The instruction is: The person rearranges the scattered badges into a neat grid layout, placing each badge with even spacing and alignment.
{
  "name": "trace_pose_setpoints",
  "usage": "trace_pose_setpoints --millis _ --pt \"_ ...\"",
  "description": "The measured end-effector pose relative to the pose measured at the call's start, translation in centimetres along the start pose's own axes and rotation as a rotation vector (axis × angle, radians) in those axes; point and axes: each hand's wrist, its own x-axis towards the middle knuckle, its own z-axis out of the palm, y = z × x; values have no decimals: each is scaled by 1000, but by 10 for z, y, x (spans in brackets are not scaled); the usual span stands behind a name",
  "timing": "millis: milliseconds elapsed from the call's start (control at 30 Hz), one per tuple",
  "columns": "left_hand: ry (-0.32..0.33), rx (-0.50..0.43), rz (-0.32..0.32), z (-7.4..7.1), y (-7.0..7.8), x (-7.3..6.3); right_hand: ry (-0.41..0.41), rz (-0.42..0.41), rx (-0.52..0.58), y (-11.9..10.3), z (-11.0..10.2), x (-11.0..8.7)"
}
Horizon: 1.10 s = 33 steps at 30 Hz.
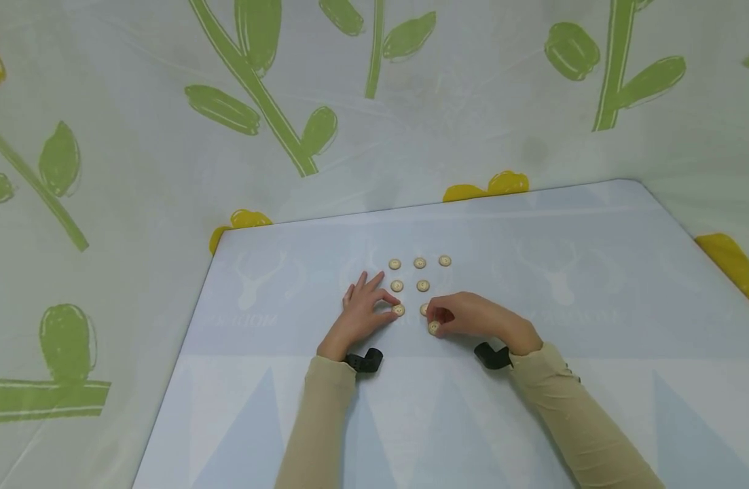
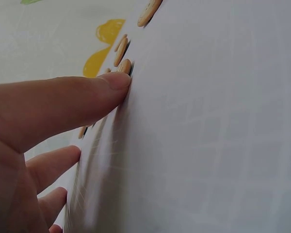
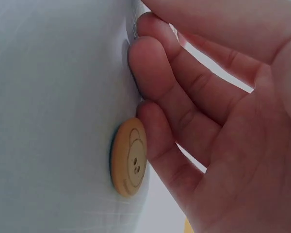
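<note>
My left hand (image 1: 363, 314) holds the edge of a round wooden button (image 1: 398, 310) between thumb and forefinger, its other fingers spread over the table. In the left wrist view the thumb (image 2: 72, 102) overlaps a button (image 2: 124, 65). Just to the right, my right hand (image 1: 472, 316) pinches another wooden button (image 1: 434, 328) at its fingertips, low over the table. Behind those fingers a further button (image 1: 424, 310) is partly hidden. Beside the lowest finger in the right wrist view is a button (image 3: 131, 160) with small holes and an engraved outline.
Beyond the hands, several more buttons form two rows: a far row with one button (image 1: 419, 263) in its middle, and a nearer pair including a button (image 1: 423, 286). They lie on a pale blue-and-white table (image 1: 258, 387). A leaf-patterned cloth (image 1: 441, 122) hangs behind it.
</note>
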Motion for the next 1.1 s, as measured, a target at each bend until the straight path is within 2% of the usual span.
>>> trace_pose_setpoints --millis 133,300,1100 --pt "-3 9 -7 0 -1 0 -10 31 52 4 -1 1" --pt "0 9 -11 1 -2 0 -12 29 100 8 -2 1" --pt "0 5 -1 -1 1 0 69 44 212 19 -9 -1"
